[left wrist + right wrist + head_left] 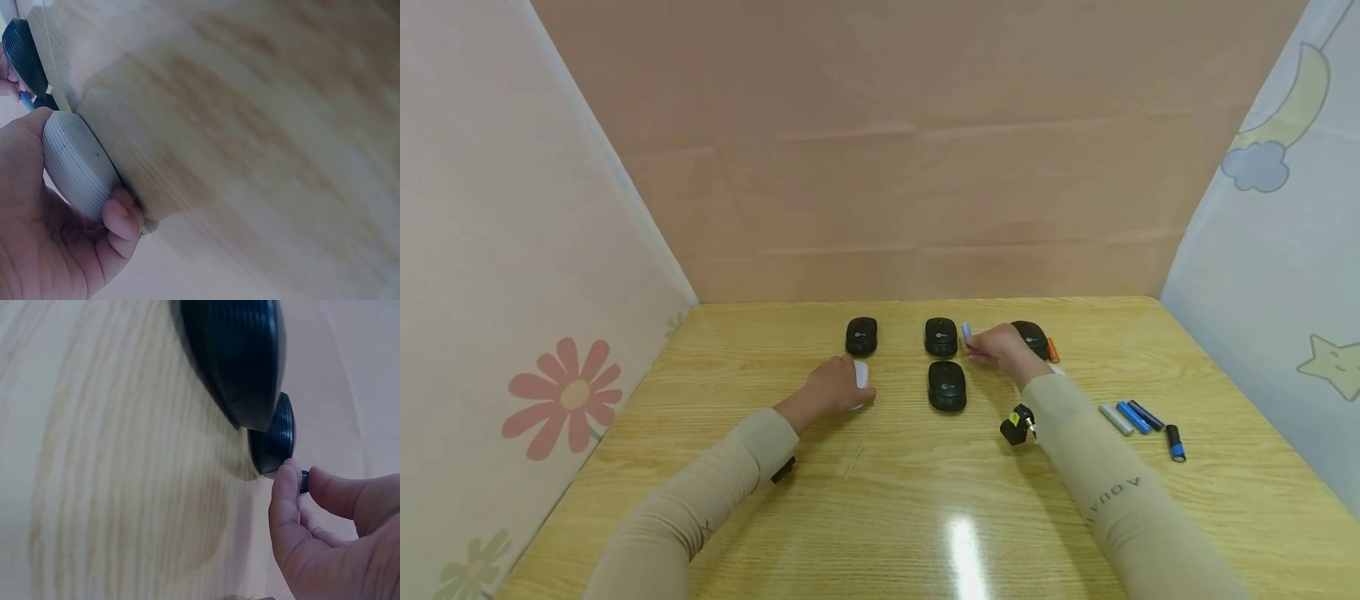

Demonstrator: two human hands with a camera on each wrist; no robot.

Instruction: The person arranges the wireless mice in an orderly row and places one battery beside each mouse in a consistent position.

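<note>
My left hand grips a white computer mouse by its sides, thumb and fingers curled around it close over the table. Farther right, my right hand pinches a slim light-purple battery between thumb and fingertips. Only the dark round end of the battery shows in the right wrist view. Just left of it stands a black mouse, with another black mouse nearer to me. A third black mouse is partly covered by the right hand.
One more black mouse lies beyond the left hand. An orange battery is beside the rightmost mouse. At the right lie a grey battery, a blue battery, a dark battery and a black-and-blue battery.
</note>
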